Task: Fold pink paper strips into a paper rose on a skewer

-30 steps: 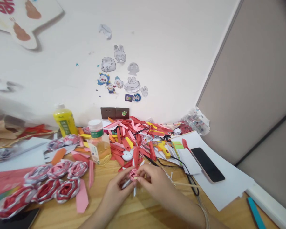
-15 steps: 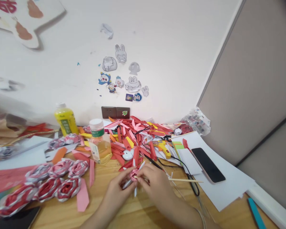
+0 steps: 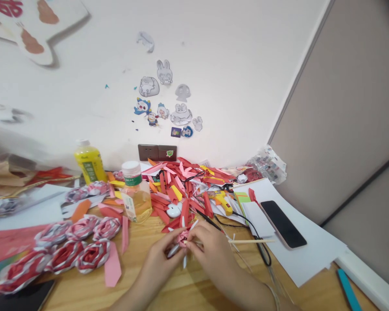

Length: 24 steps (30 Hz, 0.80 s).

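A small pink folded-paper flower (image 3: 182, 237) with narrow white paper strips sticking out around it sits between my two hands, just above the wooden table. My left hand (image 3: 162, 255) pinches it from the left with thumb and fingers. At its right side, my right hand (image 3: 210, 248) has its fingertips closed against the flower's centre. A thin wooden stick (image 3: 253, 241) runs out to the right from behind my right hand, with a pale tip showing at the fingertips. My palm hides the stick's middle. Red and pink paper strips (image 3: 188, 190) lie heaped just beyond.
Left stand a yellow bottle (image 3: 90, 164) and a clear jar (image 3: 137, 198), with several twisted paper roses (image 3: 94, 255) nearer. A yellow glue gun (image 3: 225, 203), its cable and a phone (image 3: 283, 224) on white paper lie right. A white earbud case (image 3: 174, 210) sits ahead.
Both hands keep their hold on the flower, which has turned very slightly. The stick's free end has shifted a little to the left and upward.
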### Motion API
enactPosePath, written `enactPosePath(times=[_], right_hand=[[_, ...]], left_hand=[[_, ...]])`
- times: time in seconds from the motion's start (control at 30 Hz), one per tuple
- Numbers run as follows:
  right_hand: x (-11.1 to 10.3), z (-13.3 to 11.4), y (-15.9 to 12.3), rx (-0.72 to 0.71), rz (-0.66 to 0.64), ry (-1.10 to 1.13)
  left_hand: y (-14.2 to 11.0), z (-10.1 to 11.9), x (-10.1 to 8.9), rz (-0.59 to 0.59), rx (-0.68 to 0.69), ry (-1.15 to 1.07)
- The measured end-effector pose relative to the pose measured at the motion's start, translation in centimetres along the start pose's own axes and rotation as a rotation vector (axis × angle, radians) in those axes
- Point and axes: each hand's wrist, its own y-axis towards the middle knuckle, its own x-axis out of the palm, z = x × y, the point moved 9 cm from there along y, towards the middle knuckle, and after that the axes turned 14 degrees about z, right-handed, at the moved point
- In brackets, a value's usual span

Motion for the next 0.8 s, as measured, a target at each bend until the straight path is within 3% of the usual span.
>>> enactPosePath(times=[0.17,0.27,0.6,0.8], right_hand=[[0.3,-2.1,-1.0,-0.384,0.147,-0.280],[0.3,-2.3,-1.3,-0.440,0.182,-0.286],[0.3,0.3,-0.4,-0.012,0.063,0.022],[0.3,0.8,-0.4,0.065,0.053,0.030]], left_hand=[[0.2,-0.1,0.0,0.021,-0.073,-0.062],[0.3,-0.5,0.1,0.026,-0.113,-0.083],[0.2,-0.6,0.3,0.000,-0.034,-0.045],[0.4,-0.5,0.1,0.021,-0.033,-0.024]])
